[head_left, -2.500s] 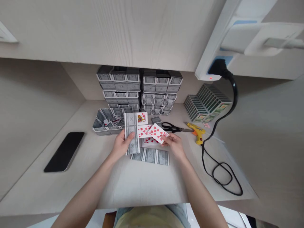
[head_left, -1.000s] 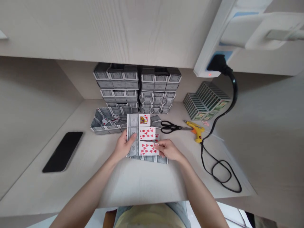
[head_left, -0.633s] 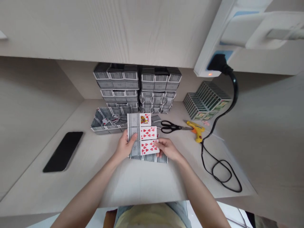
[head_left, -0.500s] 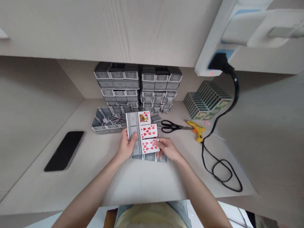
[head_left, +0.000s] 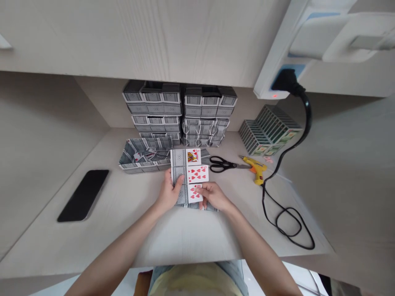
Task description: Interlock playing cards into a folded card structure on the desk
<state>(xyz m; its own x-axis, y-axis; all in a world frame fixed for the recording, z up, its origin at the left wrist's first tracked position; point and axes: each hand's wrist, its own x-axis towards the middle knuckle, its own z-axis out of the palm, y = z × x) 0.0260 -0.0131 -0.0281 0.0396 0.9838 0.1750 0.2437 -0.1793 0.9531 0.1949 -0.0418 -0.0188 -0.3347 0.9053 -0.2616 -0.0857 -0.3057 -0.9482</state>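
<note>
My left hand (head_left: 169,191) grips the left edge of a panel of joined playing cards (head_left: 179,174), thumb on its patterned grey backs. Three face-up heart cards stick out from the panel's right side: a jack (head_left: 194,156), a nine (head_left: 199,174) and a ten (head_left: 194,193). My right hand (head_left: 212,194) pinches the ten's right end, thumb on top. The ten juts out less than the nine above it. More grey-backed cards (head_left: 212,206) lie on the desk under the panel, partly hidden by my right hand.
An open card-built box (head_left: 145,168) holds loose cards. Behind it stand stacked card boxes (head_left: 151,109). To the right lie black scissors (head_left: 220,164) and a yellow glue gun (head_left: 259,169) with a looping black cable (head_left: 290,234). A phone (head_left: 84,196) lies left; a green-striped stack (head_left: 267,129) stands right.
My left hand and the panel have shifted right. The ten has slid left relative to the panel and now sticks out less, with my right hand still on it.
</note>
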